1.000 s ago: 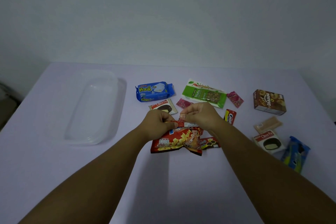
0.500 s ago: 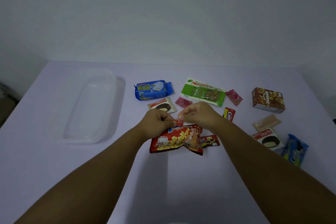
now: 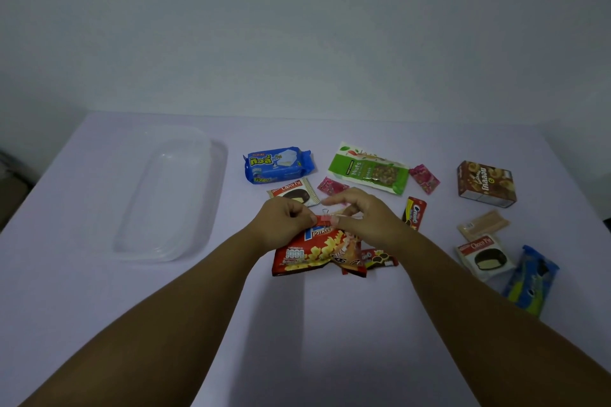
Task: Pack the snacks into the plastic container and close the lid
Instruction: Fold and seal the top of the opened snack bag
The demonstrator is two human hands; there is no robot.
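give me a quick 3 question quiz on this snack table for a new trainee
1. True or false: the plastic container already holds snacks.
2. Which item do the left hand and right hand both hold? A) blue wafer pack B) red potato chip bag C) brown box
3. How many Choco Pie packs lie on the table?

Key:
1. False: nothing shows inside it.
2. B: both pinch its top edge, where a small clip sits.
3. Two: one beyond the left hand, one at the right.

Two bare forearms and hands, no sleeves, nothing worn.
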